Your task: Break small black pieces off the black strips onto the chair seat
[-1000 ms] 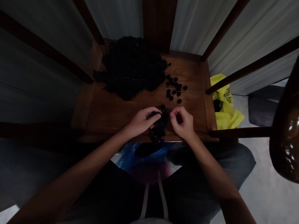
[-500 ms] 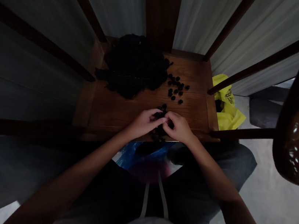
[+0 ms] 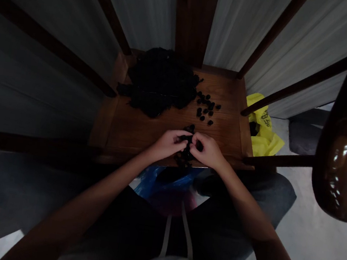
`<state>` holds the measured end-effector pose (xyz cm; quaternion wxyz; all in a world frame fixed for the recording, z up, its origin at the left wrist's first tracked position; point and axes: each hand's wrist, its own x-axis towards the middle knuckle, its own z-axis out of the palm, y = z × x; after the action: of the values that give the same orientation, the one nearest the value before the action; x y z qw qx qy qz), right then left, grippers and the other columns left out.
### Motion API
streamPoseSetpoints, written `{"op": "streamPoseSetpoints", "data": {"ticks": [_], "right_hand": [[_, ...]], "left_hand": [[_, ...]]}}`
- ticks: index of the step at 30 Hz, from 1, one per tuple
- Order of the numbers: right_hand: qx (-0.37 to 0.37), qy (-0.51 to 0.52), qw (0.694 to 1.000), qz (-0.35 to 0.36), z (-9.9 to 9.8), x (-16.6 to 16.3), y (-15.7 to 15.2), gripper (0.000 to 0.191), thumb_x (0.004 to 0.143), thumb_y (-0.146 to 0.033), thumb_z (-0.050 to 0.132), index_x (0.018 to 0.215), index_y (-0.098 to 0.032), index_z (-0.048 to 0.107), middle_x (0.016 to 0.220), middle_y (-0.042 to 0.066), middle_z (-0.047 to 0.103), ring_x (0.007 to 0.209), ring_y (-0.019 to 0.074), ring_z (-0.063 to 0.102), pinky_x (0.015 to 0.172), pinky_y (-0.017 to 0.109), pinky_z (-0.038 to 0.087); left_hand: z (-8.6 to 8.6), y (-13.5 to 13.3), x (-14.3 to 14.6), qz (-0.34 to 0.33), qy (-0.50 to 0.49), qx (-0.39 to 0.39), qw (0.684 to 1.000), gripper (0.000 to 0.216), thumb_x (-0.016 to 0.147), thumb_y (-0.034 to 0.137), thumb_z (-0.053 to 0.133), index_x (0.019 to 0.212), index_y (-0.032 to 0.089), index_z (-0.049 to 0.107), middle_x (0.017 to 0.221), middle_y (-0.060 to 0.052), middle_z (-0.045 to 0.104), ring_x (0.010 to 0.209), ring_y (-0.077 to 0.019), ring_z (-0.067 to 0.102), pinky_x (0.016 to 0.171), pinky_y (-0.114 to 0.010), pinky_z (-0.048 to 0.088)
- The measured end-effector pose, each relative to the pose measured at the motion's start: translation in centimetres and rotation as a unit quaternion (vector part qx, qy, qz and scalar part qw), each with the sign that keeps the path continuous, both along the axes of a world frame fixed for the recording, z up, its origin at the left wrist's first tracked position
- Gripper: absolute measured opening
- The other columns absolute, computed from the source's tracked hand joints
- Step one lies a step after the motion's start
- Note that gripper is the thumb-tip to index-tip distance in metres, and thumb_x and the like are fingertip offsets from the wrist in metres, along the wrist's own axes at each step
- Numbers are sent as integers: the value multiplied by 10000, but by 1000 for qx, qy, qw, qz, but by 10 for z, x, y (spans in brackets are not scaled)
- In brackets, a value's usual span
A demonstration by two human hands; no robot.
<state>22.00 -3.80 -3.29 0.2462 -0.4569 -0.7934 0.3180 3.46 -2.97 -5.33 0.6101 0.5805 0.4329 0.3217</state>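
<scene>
My left hand (image 3: 168, 144) is closed at the front of the wooden chair seat (image 3: 137, 131), with a small black piece (image 3: 184, 138) between thumb and fingers. Beside it my right hand (image 3: 206, 150) pinches with curled fingers; what its fingertips hold, if anything, is too dark and small to make out. Under and between the hands lies a small pile of black bits (image 3: 185, 159), partly hidden. Farther back on the seat is a large heap of crumpled black material (image 3: 163, 83). Several small round black pieces (image 3: 208, 105) are scattered to its right.
Dark wooden spindles (image 3: 270, 36) and a curved armrest (image 3: 338, 170) surround the seat. A yellow bag (image 3: 265, 138) sits at the right, outside the chair. Below the seat's front edge, between my legs, shows a blue plastic bag (image 3: 149, 182).
My fingertips have moved slightly apart, and the black piece in my left hand shows more clearly. The view has shifted a little; the heap and round pieces look unmoved.
</scene>
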Motion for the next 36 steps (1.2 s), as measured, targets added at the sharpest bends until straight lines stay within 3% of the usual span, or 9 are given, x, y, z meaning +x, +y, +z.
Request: {"op": "streamPoseSetpoints", "data": {"ticks": [5, 9, 12, 17, 22, 25, 28, 32, 36], "right_hand": [[-30, -8, 999, -32, 3, -5, 0, 70, 781, -219, 559, 741, -185, 513, 677, -21, 540, 627, 120, 483, 619, 238, 323], [-61, -6, 997, -41, 3, -4, 3, 102, 816, -249, 545, 752, -170, 547, 669, -16, 550, 607, 115, 485, 588, 235, 312], [-68, 11, 997, -33, 2, -1, 5, 130, 841, -256, 523, 783, -157, 583, 685, -8, 562, 618, 116, 489, 591, 234, 323], [-49, 54, 997, 10, -5, 3, 5, 126, 842, -237, 536, 772, -153, 597, 699, -11, 550, 636, 109, 486, 611, 232, 336], [-43, 112, 993, 14, -12, 7, 7, 184, 853, -293, 579, 727, -166, 539, 673, -26, 481, 615, 97, 447, 597, 225, 338], [-32, 111, 993, 24, -12, 8, 9, 232, 869, -327, 579, 709, -174, 507, 664, -29, 467, 627, 101, 442, 611, 230, 339], [-16, 103, 994, 15, -12, 7, 9, 260, 870, -323, 571, 677, -179, 474, 646, -32, 455, 616, 100, 433, 609, 232, 337], [10, 103, 995, -9, -13, 5, 7, 235, 861, -296, 567, 675, -180, 481, 638, -31, 448, 609, 100, 439, 606, 231, 342], [40, 89, 995, -13, -11, 4, 4, 212, 841, -266, 584, 670, -181, 493, 622, -36, 435, 590, 97, 432, 599, 233, 336]], "left_hand": [[4, -6, 3, 23, 37, 68, 997, 411, 804, 173, 539, 1197, 121, 647, 896, -60, 708, 613, -98, 573, 572, -222, 470], [11, -5, 4, 3, 56, 160, 986, 429, 822, 118, 502, 1225, 174, 640, 1076, -73, 679, 818, -127, 621, 721, -252, 495], [15, -3, 4, -21, 57, 193, 979, 430, 831, 86, 473, 1203, 204, 652, 1074, -60, 666, 903, -137, 619, 785, -261, 492], [15, -7, 8, -15, 12, 105, 994, 381, 844, 109, 465, 1173, 181, 642, 1057, -59, 642, 687, -79, 571, 645, -220, 468], [9, -14, 15, 57, -92, -42, 993, 306, 862, 224, 512, 1152, 181, 599, 809, 2, 577, 597, -63, 508, 544, -178, 410], [7, -14, 15, 70, -105, -68, 990, 319, 871, 275, 532, 1174, 181, 567, 712, 30, 514, 562, -65, 480, 522, -179, 387], [7, -14, 13, 60, -44, -27, 997, 311, 886, 345, 545, 1148, 180, 575, 721, 19, 534, 582, -83, 491, 535, -201, 391], [13, -15, 10, 76, 85, 86, 990, 235, 842, 373, 631, 962, 174, 595, 757, 10, 566, 662, -108, 512, 596, -221, 393], [20, -14, 6, 54, 159, 130, 977, 221, 902, 371, 544, 833, 165, 582, 705, 17, 552, 646, -110, 493, 595, -229, 362]]}}
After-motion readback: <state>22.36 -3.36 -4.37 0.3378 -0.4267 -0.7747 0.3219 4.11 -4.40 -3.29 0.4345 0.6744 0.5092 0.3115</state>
